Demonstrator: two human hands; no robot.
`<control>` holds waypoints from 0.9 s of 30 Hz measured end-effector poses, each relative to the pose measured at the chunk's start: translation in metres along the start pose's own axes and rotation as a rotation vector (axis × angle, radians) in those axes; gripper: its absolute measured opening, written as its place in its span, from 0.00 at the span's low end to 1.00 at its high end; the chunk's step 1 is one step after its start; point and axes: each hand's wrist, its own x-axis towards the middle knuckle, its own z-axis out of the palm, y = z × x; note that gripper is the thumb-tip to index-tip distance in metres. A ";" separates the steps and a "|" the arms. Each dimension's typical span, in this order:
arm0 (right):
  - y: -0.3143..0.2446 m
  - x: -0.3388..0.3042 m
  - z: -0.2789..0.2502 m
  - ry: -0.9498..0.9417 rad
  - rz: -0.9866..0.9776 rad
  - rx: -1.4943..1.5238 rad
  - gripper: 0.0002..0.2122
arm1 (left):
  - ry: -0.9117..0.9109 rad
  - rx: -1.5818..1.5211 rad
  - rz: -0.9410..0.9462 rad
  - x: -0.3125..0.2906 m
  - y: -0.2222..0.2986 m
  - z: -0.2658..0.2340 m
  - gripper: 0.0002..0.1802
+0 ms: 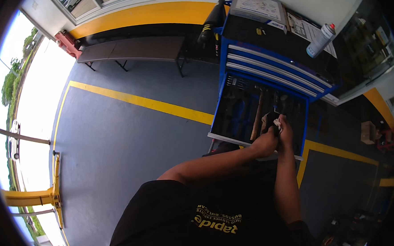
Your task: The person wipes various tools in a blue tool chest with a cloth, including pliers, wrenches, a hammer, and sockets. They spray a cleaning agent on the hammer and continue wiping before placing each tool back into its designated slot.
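A dark item [271,120] with a pale, crumpled bit on its right side is held over the right part of an open drawer [231,138]; it is too small and shadowed to say for certain what it is. The left hand [265,145] and right hand [286,131] are close together, both with fingers curled around it, the left hand nearer the body. Just left of them, a long wooden handle [257,113] lies in the drawer, and small metal tools [236,82] sit at its far left. The drawer belongs to a blue tool cabinet [270,70]. On the cabinet's top stand a spray can [320,41] at right and a box [258,8] at far left. Farther left, a long dark bench [135,50] stands along the wall, beyond a yellow floor line [142,101].
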 end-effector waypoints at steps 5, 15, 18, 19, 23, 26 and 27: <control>-0.055 -0.013 -0.012 0.284 -0.251 -0.210 0.23 | -0.116 0.031 -0.047 -0.050 0.065 -0.014 0.38; -0.111 -0.125 -0.064 0.067 -0.350 0.361 0.26 | -0.066 -0.162 0.364 -0.108 0.094 -0.027 0.36; -0.147 -0.161 -0.055 0.223 -0.534 0.509 0.27 | 0.004 -0.076 0.384 -0.114 0.099 -0.037 0.35; -0.164 -0.180 -0.045 0.137 -0.666 0.449 0.27 | 0.053 -0.047 0.474 -0.112 0.101 -0.036 0.34; -0.190 -0.211 -0.024 0.011 -1.068 -0.321 0.22 | 0.059 0.163 0.599 -0.116 0.109 -0.038 0.35; -0.210 -0.186 0.007 0.425 -1.494 -0.910 0.19 | 0.070 0.178 0.680 -0.122 0.112 -0.039 0.36; -0.208 -0.178 -0.005 0.406 -1.483 -0.885 0.18 | 0.045 0.197 0.706 -0.122 0.116 -0.042 0.37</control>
